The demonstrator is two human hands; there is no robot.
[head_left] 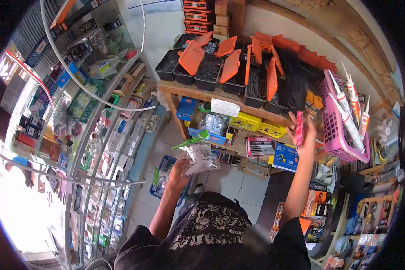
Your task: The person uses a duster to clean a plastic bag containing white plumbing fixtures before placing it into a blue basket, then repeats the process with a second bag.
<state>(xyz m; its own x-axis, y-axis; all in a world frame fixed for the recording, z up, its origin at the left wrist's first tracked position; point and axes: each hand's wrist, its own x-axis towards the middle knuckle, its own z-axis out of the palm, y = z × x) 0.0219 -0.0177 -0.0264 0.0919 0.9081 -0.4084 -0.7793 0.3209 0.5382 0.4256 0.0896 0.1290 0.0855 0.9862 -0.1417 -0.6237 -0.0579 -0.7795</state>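
Observation:
My left hand (179,175) is closed on a clear plastic bag (201,159) with a green top edge and small white pieces inside. In my right hand (307,137), raised at the front of the wooden shelf, is a duster (296,85) with black bristles or feathers and a pinkish-red handle. Its fingers wrap around that handle, and the dark head points up in front of the bins. Black bins with orange lids (230,66) stand just beyond, several lids tipped up, with screws or nails inside. A pink basket (336,128) of sealant tubes (348,119) is right of the duster.
A glass display case (117,148) with packaged goods runs along the left. Under the wooden shelf (202,93) are yellow boxes (246,123) and a blue box (285,157). A blue basket (166,164) sits on the tiled floor. White cables (94,95) hang at left.

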